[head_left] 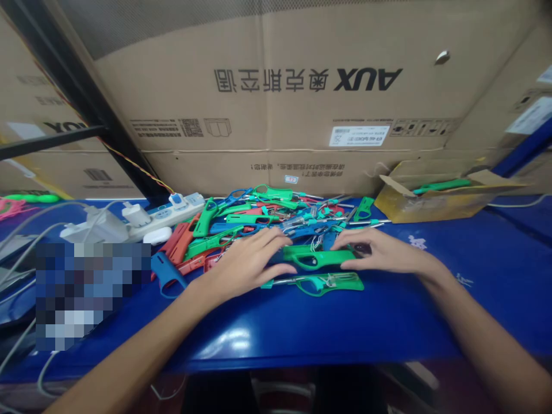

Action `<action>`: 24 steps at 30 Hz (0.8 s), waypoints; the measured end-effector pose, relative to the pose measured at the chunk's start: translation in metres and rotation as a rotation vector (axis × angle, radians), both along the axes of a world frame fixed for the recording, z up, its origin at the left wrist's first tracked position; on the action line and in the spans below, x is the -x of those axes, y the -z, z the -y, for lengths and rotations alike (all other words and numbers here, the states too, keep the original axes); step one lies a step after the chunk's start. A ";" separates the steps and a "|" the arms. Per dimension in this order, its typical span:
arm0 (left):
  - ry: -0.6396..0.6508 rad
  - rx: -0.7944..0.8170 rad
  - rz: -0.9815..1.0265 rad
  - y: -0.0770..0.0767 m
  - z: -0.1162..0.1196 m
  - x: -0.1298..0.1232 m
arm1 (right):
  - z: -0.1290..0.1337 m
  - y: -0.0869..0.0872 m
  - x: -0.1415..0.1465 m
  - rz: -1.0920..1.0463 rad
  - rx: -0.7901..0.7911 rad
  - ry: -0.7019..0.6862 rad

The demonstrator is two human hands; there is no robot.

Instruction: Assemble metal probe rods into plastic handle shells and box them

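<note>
A green long-nosed lighter [319,260] lies sideways between my two hands, low over the table. My right hand [383,250] grips its right end between thumb and fingers; a small dark object [362,248] shows inside that grasp, its kind unclear. My left hand [259,256] is curled round the left end, fingers on the far side and thumb on the near side, partly hiding it. Just nearer to me rests an opened green lighter [332,283] with its metal tube, teal tip and inner parts exposed. Beyond my hands spreads a heap of green, red and blue lighter pieces [254,218].
A yellow-taped cardboard box [431,201] holding green pieces stands at the back right. At left are a white power strip [172,215], plugs and cables [99,224]. Large cardboard [280,103] walls the back of the blue table [276,333].
</note>
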State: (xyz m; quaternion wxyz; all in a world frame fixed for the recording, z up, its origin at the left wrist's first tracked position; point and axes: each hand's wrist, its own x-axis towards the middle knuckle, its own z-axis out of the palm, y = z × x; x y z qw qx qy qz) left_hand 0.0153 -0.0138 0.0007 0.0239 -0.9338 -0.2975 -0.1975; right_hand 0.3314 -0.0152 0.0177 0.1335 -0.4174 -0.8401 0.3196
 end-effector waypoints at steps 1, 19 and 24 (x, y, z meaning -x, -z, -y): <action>0.024 -0.006 -0.032 0.001 -0.001 0.000 | 0.001 -0.001 0.000 -0.002 0.014 -0.008; 0.159 0.045 -0.090 0.018 0.005 -0.008 | 0.009 -0.004 0.006 0.128 0.123 -0.090; 0.168 0.064 -0.140 0.014 0.007 -0.008 | 0.009 -0.004 0.005 0.133 0.127 -0.089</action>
